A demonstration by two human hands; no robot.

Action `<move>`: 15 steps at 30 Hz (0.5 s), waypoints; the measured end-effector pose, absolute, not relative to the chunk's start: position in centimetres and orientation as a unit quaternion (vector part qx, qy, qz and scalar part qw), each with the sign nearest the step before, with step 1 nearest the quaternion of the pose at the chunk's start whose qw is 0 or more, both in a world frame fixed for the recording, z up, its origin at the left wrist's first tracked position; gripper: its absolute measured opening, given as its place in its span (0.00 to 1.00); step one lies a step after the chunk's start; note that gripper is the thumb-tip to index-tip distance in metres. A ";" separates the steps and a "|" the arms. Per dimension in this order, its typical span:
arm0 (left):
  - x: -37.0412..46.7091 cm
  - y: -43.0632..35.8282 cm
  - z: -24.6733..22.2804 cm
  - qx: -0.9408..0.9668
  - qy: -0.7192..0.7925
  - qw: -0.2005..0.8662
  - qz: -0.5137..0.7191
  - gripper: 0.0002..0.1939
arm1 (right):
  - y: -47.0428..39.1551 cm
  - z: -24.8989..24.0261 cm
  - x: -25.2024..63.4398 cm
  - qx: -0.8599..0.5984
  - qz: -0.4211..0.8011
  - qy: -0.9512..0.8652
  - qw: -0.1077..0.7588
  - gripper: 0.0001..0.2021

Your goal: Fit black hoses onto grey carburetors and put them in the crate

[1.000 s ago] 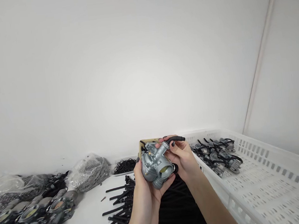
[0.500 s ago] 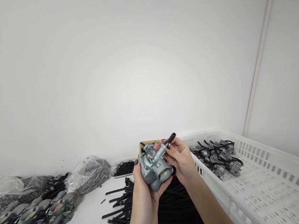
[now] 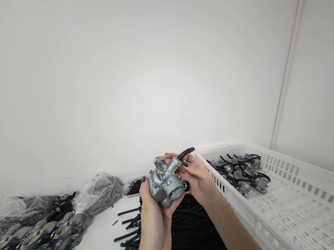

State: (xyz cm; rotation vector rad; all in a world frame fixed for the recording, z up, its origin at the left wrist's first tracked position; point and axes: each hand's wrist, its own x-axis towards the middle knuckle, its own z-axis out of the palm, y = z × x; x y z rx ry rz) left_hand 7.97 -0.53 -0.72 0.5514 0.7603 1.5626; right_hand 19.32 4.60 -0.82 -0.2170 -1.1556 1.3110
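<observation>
A silver carburetor (image 3: pixel 165 184) is held up in front of me, its round bore turned toward me. My left hand (image 3: pixel 155 217) is wrapped round its left side and underside, thumb up along the body. A short, curved black rubber hose (image 3: pixel 185 153) sticks out from its upper neck, pointing up and right. My right hand (image 3: pixel 202 181) closes round the neck from the right, thumb in front near the hose's base and fingers behind. Part of the body is hidden by the fingers. A dark knob (image 3: pixel 187 185) shows beside the bore.
A white slotted crate (image 3: pixel 310 177) at the right holds several carburetors with hoses (image 3: pixel 240 173). Black tubes (image 3: pixel 193 233) are piled below my hands. More carburetors (image 3: pixel 32 240) lie at the left, near a clear plastic bag (image 3: pixel 98 194). Small black rings (image 3: pixel 133 186) sit in a tray behind.
Both hands have shifted slightly left with the carburetor. My right thumb and fingers have slid lower on the neck, and more of the hose shows, now bent to the right.
</observation>
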 end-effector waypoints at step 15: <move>7.9 -0.8 -0.3 0.226 0.337 0.646 0.646 0.17 | 4.9 -0.9 19.9 -0.113 0.542 -0.544 0.630 0.10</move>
